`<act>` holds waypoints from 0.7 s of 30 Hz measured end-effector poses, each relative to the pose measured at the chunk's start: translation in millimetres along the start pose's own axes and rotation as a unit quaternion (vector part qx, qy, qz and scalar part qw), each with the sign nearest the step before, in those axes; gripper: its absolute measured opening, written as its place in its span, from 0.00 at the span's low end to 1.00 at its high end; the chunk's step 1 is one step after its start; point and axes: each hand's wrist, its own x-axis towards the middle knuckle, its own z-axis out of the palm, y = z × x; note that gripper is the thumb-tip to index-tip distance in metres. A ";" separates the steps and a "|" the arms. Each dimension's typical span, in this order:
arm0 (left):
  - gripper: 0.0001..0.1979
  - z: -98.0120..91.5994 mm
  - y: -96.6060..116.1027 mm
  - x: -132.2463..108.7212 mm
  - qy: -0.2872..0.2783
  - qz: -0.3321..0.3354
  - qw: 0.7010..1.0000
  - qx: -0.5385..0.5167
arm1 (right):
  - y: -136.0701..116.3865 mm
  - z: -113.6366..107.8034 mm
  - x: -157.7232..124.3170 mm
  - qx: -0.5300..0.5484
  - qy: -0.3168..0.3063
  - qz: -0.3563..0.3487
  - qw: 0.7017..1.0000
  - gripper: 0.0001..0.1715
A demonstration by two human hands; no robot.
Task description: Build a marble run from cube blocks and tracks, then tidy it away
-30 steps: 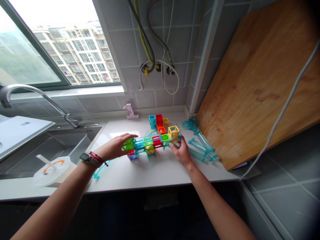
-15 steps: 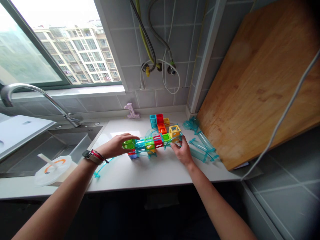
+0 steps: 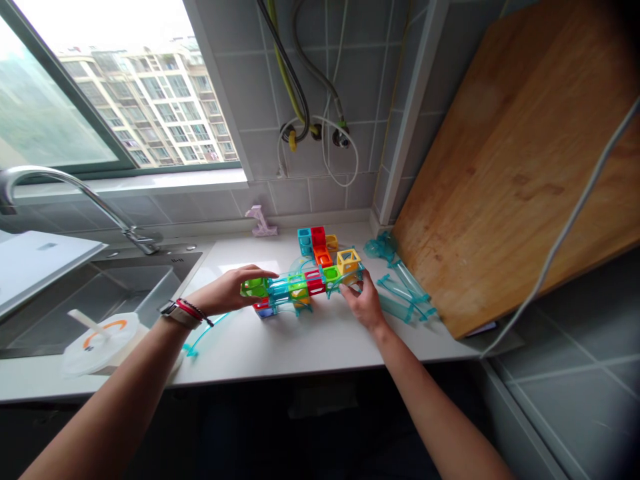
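Block track (image 3: 305,283) part-built: left hand (image 3: 225,295) grips its green end, right hand (image 3: 366,305) pinches its yellow end; teal tubes (image 3: 406,298) lie unattached near counter (image 3: 300,347) right edge.

multicoloured block run (image 3: 300,285), standing on countertop (image 3: 300,340)

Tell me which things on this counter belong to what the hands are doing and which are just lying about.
In hand: left hand and right hand on the colourful block track; teal tubes beside it; curved teal rail.
Lying about: wooden cutting board, lidded cup with straw, faucet, purple figure.
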 end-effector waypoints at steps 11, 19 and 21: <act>0.37 6.1 23.8 38.4 0.033 -0.080 0.996 0.034 | 0.6 0.3 -0.5 -0.001 0.000 -0.005 1.000 0.35; 0.28 13.1 27.6 52.7 0.026 -0.090 0.994 0.061 | 1.5 0.9 -0.3 -0.006 0.003 -0.001 1.000 0.35; 0.27 11.5 28.2 52.9 0.023 -0.091 0.994 0.059 | 1.2 1.0 -0.2 -0.008 0.004 0.000 1.000 0.36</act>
